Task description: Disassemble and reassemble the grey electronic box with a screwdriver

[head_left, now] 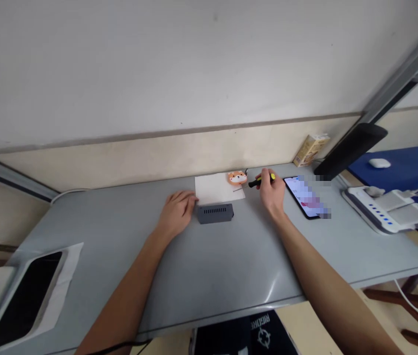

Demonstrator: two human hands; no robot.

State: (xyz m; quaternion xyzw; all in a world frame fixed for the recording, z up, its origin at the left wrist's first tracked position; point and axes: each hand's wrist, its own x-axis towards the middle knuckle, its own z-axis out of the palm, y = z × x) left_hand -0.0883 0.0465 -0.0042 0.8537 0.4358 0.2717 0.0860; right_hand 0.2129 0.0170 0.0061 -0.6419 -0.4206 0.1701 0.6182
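Observation:
My right hand (270,190) is closed around a screwdriver (255,183) with a black and yellow handle. Its thin shaft points left over the edge of a white sheet of paper (210,186). My left hand (177,211) rests palm down on the desk with its fingers loosely laid out, fingertips at the paper's left edge. Just right of that hand lies a dark grey box (215,214) with a row of slots along its side. An orange dog-face item (237,178) lies at the paper's far right corner, close to the screwdriver tip.
Right of my right hand lies a lit smartphone (303,197). Beyond it are a power strip (369,209) with plugs, a small carton (309,150) and a black upright object (349,150). A dark-screened tablet-like device (27,298) lies at the left on white paper. A wall closes off the back.

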